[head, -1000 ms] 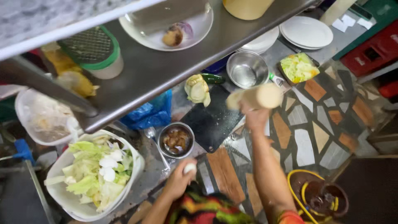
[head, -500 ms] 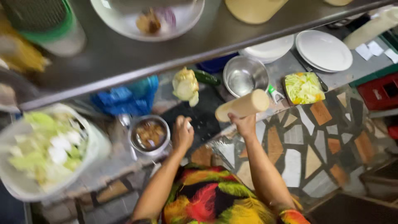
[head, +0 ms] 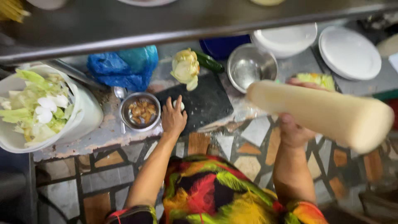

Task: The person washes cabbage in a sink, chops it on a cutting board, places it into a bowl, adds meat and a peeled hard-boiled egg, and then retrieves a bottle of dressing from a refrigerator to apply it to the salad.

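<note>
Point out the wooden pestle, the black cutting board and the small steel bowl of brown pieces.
wooden pestle [head: 321, 114], head view, middle of its shaft
black cutting board [head: 205, 101], head view, bare centre
small steel bowl [head: 125, 117], head view, left rim

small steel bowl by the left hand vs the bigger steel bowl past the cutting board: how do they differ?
Size: the small steel bowl is narrower than the bigger steel bowl.
Contents: the small one holds brownish pieces; the bigger one looks empty.
Place: the small one sits just left of the cutting board, close beside the left hand; the bigger one lies at the board's far right corner, above the pale roller in the right hand.
Shared: both round, shiny metal, upright.
</note>
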